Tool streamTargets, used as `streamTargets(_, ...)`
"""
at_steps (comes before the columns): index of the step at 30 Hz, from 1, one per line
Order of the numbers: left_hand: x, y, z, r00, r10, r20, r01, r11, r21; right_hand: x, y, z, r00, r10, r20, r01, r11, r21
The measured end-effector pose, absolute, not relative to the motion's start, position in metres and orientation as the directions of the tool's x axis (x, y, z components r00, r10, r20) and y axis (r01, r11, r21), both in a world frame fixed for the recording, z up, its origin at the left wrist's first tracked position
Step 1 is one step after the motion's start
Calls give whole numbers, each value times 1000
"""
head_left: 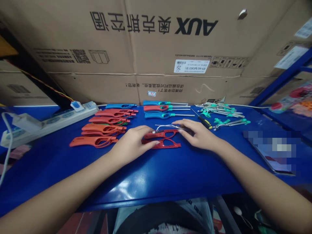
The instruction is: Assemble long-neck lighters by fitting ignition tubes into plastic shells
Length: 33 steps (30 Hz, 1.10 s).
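Two red lighter casing halves lie side by side on the blue table, an upper one (159, 134) and a lower one (168, 143). My left hand (133, 141) closes over the left end of the upper half, its thumb reaching across the lower half. Near its fingertips is a small black-and-white part (156, 132). White wire (165, 126) loops from there toward my right hand (198, 133). That hand pinches a thin metal rod with the wire, just above the right end of the upper half. Its fingers partly hide what they hold.
Red and orange casings (94, 141) line the left, beside a power strip (60, 118). Lighters with metal tubes (168, 115) lie behind my hands. Metal tubes with green collars (219, 110), a screwdriver (206, 122) and a blurred phone-like device (273, 152) are right. A cardboard box (151, 48) stands behind.
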<state>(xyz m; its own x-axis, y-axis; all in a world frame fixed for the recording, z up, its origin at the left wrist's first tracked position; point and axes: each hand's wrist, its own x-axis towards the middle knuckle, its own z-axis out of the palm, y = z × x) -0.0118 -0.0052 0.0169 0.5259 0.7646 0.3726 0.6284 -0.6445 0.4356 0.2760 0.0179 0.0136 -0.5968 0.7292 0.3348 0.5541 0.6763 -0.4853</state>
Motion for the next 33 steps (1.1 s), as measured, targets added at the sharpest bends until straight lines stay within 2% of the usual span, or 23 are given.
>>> streamTargets(3, -10, -7, 13, 517, 740, 430, 590, -672, 447, 277, 18, 11, -554, 785, 278, 571, 601, -559)
streamTargets(5, -9, -8, 11, 521, 709, 474, 558, -704, 440, 279, 20, 10, -550, 784, 289, 553, 600, -577)
streamTargets(9, -7, -11, 11, 509, 645, 570, 520, -758, 394, 284, 25, 11, -622, 712, 325, 478, 674, -563)
streamTargets(11, -6, -13, 12, 483, 652, 584, 529, -749, 399, 286, 26, 12, -683, 669, 293, 437, 696, -569)
streamTargets(14, -4, -14, 12, 430, 727, 536, 547, -682, 486, 288, 25, 16, -729, 646, 224, 410, 676, -613)
streamTargets(19, -3, -12, 5, 359, 867, 344, 492, -490, 720, 289, 22, 21, -718, 687, 114, 449, 581, -679)
streamTargets(22, -2, -9, 0, 376, 886, 271, 476, -435, 764, 291, 22, 23, -717, 696, 37, 484, 535, -693)
streamTargets(25, -2, -8, 0, 430, 863, 265, 503, -473, 724, 294, 24, 24, -740, 671, 44, 473, 566, -675)
streamTargets(29, -2, -7, 2, 503, 797, 333, 524, -588, 615, 295, 24, 25, -745, 667, 10, 506, 575, -643)
streamTargets(33, -3, -5, 0, 526, 777, 345, 528, -617, 583, 294, 22, 26, -748, 663, -17, 528, 579, -622)
